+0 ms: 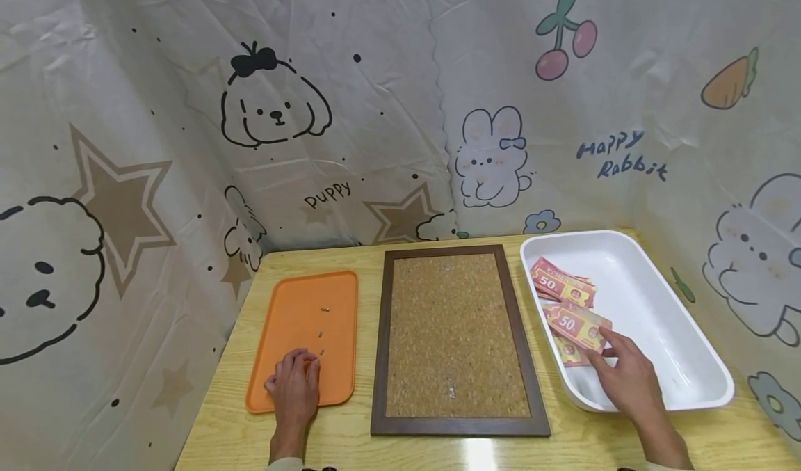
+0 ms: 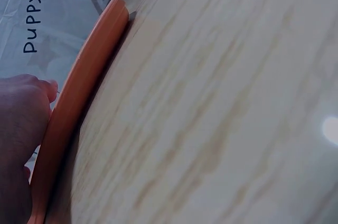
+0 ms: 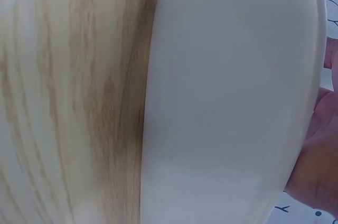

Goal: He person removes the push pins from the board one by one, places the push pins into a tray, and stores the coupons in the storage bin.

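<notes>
In the head view my right hand (image 1: 630,375) reaches into the white basin (image 1: 669,332), thumb and fingers pinching the edge of a red-and-yellow paper coupon (image 1: 572,325) printed with 50. More such coupons (image 1: 560,284) lie fanned beneath and behind it along the basin's left side. My left hand (image 1: 295,387) is over the near part of the orange tray (image 1: 294,325), fingers bent downward; whether they hold anything is hidden. Several tiny metal pieces (image 1: 321,334) lie on the tray near its fingertips. The left wrist view shows the hand (image 2: 21,123) behind the tray rim.
Between tray and basin lies a cork board (image 1: 457,339) with a dark brown frame (image 1: 459,426). All stand on a light wood-grain table (image 1: 363,450). A printed cloth (image 1: 388,74) hangs behind and at both sides. The basin wall (image 3: 227,102) rises high beside the right hand.
</notes>
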{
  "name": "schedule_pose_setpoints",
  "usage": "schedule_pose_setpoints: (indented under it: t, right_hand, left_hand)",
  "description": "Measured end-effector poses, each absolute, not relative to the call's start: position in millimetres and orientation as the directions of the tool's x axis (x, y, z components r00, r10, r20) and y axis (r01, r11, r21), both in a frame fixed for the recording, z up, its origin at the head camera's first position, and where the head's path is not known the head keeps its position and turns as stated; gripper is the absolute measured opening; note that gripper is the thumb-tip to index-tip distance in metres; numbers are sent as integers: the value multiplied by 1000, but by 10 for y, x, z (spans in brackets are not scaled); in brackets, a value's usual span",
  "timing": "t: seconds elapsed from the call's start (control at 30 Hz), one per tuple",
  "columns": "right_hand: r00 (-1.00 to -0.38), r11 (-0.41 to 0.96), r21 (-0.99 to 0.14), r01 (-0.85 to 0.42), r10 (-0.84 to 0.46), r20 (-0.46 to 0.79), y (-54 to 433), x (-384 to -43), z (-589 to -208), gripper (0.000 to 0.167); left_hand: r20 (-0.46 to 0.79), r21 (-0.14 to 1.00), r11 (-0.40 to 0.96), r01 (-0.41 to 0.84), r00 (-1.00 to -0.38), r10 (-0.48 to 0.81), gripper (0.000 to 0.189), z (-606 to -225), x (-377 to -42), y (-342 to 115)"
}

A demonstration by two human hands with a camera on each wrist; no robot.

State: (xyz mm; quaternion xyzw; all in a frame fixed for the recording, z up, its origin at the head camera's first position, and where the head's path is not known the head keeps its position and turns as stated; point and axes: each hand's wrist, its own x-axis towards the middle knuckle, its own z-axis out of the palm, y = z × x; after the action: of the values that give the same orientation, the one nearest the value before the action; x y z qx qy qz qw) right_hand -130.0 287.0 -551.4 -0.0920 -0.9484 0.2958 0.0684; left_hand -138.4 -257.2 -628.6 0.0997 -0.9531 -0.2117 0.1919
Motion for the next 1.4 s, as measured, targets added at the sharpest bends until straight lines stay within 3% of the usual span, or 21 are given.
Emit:
schedule_pose_setpoints:
  t: [0.63, 1.03, 1.4]
  right_hand:
    - [-976, 801, -569, 189, 219, -16, 2880, -1315, -5505, 54]
    - [-987, 819, -566, 94, 150, 53, 2848, -1335, -5521, 52]
    - [-990, 832, -552, -59, 25, 142, 2800, -1515, -5457, 61]
  left_hand:
    - [363, 467, 883, -53, -899, -246, 16, -6293, -1374, -2584]
    - [330, 519, 854, -37, -913, -240, 37, -6163, -1389, -2572]
    - [237, 502, 865, -3, -961, -141, 53, -5859, -1537, -2595]
